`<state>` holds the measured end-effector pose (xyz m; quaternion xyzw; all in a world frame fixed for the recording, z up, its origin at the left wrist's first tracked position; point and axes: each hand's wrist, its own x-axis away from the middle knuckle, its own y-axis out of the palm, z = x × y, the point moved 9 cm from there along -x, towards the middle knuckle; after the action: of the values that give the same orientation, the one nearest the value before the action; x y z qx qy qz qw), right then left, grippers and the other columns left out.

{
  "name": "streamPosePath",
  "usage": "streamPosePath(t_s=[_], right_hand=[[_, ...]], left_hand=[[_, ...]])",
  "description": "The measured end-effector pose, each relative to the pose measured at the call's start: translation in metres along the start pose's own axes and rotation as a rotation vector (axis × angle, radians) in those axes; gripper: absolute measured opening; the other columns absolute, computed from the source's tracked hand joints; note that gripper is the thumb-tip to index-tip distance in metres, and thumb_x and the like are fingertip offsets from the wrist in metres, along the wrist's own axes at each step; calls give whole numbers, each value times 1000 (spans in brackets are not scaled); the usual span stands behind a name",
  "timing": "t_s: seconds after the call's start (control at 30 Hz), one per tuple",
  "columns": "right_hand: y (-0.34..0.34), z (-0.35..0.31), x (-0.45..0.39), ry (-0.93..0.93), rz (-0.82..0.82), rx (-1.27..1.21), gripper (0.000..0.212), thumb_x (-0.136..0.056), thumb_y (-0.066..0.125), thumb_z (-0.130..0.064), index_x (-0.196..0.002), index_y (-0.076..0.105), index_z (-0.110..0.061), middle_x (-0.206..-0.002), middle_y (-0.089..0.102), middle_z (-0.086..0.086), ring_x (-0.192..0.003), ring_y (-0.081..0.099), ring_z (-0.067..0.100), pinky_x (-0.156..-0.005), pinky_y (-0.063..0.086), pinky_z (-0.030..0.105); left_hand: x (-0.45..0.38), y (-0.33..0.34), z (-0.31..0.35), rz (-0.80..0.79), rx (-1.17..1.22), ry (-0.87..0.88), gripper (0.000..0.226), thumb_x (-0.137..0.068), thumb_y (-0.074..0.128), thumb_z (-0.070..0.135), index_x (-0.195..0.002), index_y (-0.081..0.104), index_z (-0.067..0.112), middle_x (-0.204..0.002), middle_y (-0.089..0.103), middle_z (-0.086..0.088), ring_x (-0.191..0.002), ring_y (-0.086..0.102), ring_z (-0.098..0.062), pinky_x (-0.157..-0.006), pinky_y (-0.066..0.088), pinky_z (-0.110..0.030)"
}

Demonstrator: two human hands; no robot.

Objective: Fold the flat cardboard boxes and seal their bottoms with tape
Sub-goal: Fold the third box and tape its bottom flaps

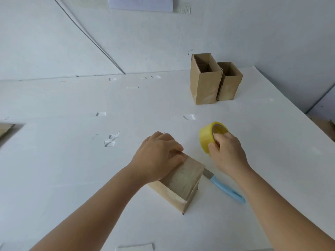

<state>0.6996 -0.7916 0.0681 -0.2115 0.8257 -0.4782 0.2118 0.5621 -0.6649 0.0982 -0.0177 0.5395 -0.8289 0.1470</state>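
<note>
Head view looks down on my two bare arms reaching over the white worktop [72,178]. My left hand [159,156] rests on the far end of the cardboard box [181,180] that stands just in front of me with its taped bottom turned up, fingers curled over the far edge and pressing there, so this grip is clamped on the box; glossy clear tape shows across the upturned face and down the near side. My right hand [226,151] holds the yellow tape roll [208,134] just to the right of the box, fingers hooked into its brown core and thumb against the outer wrap, the roll tilted on edge; whether it touches the worktop I cannot tell. A knife with a light blue handle [228,191] lies on the worktop between the box and my right forearm, its blade end pointing toward the box's right side. Farther back to the right, two folded cardboard boxes [213,80] stand upright, touching side by side, open tops up. At the left edge, a piece of flat cardboard [5,128] just shows.
</note>
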Motion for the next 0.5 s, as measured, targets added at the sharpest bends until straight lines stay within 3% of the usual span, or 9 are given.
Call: streamPosePath(t_s=[0.1,0.17,0.3,0.33,0.4,0.47,0.5], right_hand=[[27,31,6,26,-175,374,20,-93,43,-24,-100,60,-16,-113,53,10,-111,44,32,-86,36,34],[41,46,14,31,-270,479,28,-94,42,-26,-117,58,-22,-121,50,5,-120,41,28,-94,34,33],[47,55,26,0,-277,492,26,-94,43,-30,-114,59,-26,-116,52,2,-117,43,26,-92,33,33],[40,51,26,20,-226,386,26,-94,45,-32,-111,62,-22,-114,55,3,-115,46,26,-91,35,33],[24,31,29,84,-174,-53,31,-93,51,-34,-111,64,-12,-113,61,5,-112,53,24,-94,40,35],[19,-5,42,66,-265,-482,33,-93,55,-30,-113,60,-4,-115,65,7,-106,58,15,-98,42,37],[19,-25,52,7,-324,-568,30,-93,55,-30,-112,59,-7,-109,66,6,-100,60,12,-96,43,35]], left_hand=[[17,9,-7,-31,-6,68,56,-84,31,61,-127,58,37,-129,51,20,-124,36,-4,-108,20,-24],[24,11,-9,-16,-6,67,59,-85,28,62,-132,54,38,-137,47,19,-130,30,-3,-109,14,-23],[28,12,-12,-11,-46,-25,68,-80,20,70,-137,47,42,-147,37,15,-140,19,-7,-112,9,-25],[28,12,-15,-13,-67,-68,73,-77,18,73,-138,44,43,-150,33,15,-141,17,-8,-113,9,-26],[30,12,-18,-8,-86,-132,80,-73,17,77,-141,40,42,-152,28,14,-142,15,-8,-113,12,-27],[32,10,-18,12,-75,-160,82,-72,18,78,-141,40,39,-152,28,13,-141,17,-8,-113,14,-27],[33,10,-19,24,-73,-169,83,-72,19,78,-141,41,38,-152,29,12,-141,17,-9,-114,15,-27]])
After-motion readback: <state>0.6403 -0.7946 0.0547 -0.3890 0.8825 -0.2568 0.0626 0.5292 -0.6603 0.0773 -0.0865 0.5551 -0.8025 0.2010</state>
